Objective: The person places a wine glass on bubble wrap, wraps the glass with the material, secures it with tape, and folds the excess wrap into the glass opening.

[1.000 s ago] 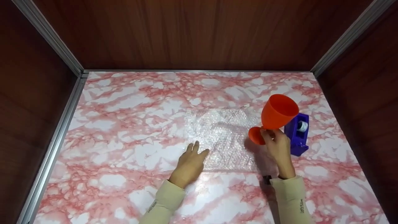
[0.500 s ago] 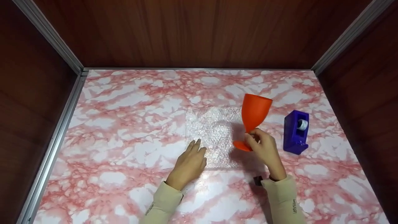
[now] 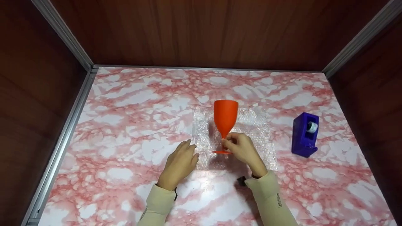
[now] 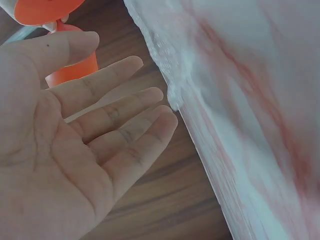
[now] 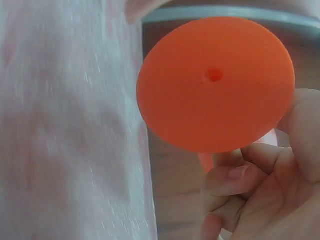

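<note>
An orange goblet (image 3: pixel 225 116) stands upright over the sheet of bubble wrap (image 3: pixel 251 138), its stem pinched by the right hand (image 3: pixel 241 149). In the right wrist view the round underside of the goblet's foot (image 5: pixel 215 100) faces the camera, with the curled fingers behind it. The left hand (image 3: pixel 179 161) is beside the left edge of the bubble wrap, palm down, holding nothing. Its fingers look loosely spread in the left wrist view, where the left hand (image 4: pixel 95 130) shows an empty palm. Part of the goblet's bowl (image 4: pixel 75 72) appears behind that thumb.
A purple tape dispenser (image 3: pixel 304 135) with a roll of clear tape stands to the right of the bubble wrap. The table (image 3: pixel 125 110) has a pink and white marbled top. Wood-look panels (image 3: pixel 207 34) wall it at the back and on both sides.
The right hand has carried the goblet leftward across the bubble wrap, and the goblet has turned from tilted to upright. The left hand has shifted slightly left, off the wrap.
</note>
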### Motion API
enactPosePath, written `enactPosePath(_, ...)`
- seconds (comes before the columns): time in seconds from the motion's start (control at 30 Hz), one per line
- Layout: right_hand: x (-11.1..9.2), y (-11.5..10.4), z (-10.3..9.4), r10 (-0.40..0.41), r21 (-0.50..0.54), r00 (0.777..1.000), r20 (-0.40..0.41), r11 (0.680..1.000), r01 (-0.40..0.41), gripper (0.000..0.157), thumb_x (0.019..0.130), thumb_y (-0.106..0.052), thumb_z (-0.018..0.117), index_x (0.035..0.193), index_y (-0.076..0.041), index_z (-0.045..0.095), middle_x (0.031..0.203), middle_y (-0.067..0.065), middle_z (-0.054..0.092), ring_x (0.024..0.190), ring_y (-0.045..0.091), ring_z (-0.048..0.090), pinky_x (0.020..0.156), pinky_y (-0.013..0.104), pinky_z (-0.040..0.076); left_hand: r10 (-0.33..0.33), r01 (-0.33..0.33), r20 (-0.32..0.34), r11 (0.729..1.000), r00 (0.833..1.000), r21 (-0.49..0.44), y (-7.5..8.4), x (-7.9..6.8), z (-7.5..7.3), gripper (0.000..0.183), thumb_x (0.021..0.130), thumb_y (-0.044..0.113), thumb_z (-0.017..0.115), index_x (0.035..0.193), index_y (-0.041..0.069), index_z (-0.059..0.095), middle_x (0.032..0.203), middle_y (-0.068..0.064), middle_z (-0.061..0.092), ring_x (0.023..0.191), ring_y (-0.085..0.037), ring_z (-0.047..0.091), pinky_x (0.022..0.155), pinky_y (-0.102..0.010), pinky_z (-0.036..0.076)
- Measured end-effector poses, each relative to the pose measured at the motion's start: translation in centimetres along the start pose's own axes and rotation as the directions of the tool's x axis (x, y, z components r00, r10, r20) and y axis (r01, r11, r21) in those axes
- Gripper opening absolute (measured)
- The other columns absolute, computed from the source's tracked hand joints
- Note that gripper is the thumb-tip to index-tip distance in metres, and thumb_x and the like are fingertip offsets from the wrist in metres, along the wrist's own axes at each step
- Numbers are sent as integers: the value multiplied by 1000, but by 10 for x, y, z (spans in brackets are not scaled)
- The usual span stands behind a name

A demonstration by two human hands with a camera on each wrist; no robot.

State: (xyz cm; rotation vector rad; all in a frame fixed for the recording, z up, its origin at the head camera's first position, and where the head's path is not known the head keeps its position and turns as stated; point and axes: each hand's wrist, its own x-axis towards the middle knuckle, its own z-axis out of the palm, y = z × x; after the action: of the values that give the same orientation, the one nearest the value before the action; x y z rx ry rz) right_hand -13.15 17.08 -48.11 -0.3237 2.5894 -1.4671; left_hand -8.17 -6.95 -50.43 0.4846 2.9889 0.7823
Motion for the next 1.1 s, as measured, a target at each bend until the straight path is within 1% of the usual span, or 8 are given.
enactPosePath(0.17,5,-5,21,-8,2,998,67,1000,8,13,94,-14,70,83,-8,72,74,1,69,65,16,61,56,25,46,-41,41,5,999,999,-18,-8,-4,-4,37,101,24,59,127,-2,63,142,-25,50,130,-41,48,104,-50,42)
enactPosePath(0.33,7,-4,40,-22,-9,995,100,1000,23,16,92,-15,72,77,-9,71,69,0,66,57,10,53,52,23,41,-64,64,-64,998,996,-4,-12,-6,-4,38,100,25,61,127,-1,63,138,-23,55,126,-37,53,98,-49,47)
enactPosePath(0.5,8,0,54,-17,-25,992,122,999,20,19,92,-18,72,74,-10,69,64,-2,61,56,8,48,54,24,38,-146,143,-102,989,984,-38,-12,-4,-5,45,100,28,61,132,-3,60,133,-20,59,121,-37,56,93,-51,50)
enactPosePath(0.6,9,4,60,-4,-22,992,130,1000,7,19,92,-18,72,75,-9,70,66,0,63,58,8,48,55,24,39,-201,194,-78,977,976,-90,-12,2,-8,53,101,35,58,138,-4,55,133,-21,58,119,-38,57,94,-51,49)
enactPosePath(0.7,10,6,61,23,-13,991,134,1000,-22,17,92,-17,71,77,-9,71,68,1,65,58,9,48,54,25,38,-233,227,-31,964,972,-136,-11,16,-13,64,103,44,54,144,-5,48,135,-23,57,120,-39,57,97,-51,48)
enactPosePath(0.9,13,7,64,65,-8,988,139,998,-65,19,93,-18,69,79,-5,71,71,2,67,62,10,51,58,26,40,-245,258,82,937,966,-234,-16,49,-18,82,101,56,48,152,-7,33,139,-26,52,124,-39,53,103,-50,43)
enactPosePath(1.03,13,7,67,73,-5,985,156,997,-73,20,94,-18,69,79,-4,72,71,3,67,62,10,51,58,25,40,-245,284,159,908,956,-309,-19,61,-13,89,99,62,47,155,-5,27,148,-24,44,131,-37,48,107,-50,38)
enactPosePath(1.1,13,7,68,69,-2,983,168,998,-70,20,95,-17,68,80,-4,73,72,4,68,61,10,49,57,25,40,-241,288,174,894,955,-342,-20,64,-10,92,98,64,47,156,-4,24,151,-23,42,133,-36,47,108,-50,37)
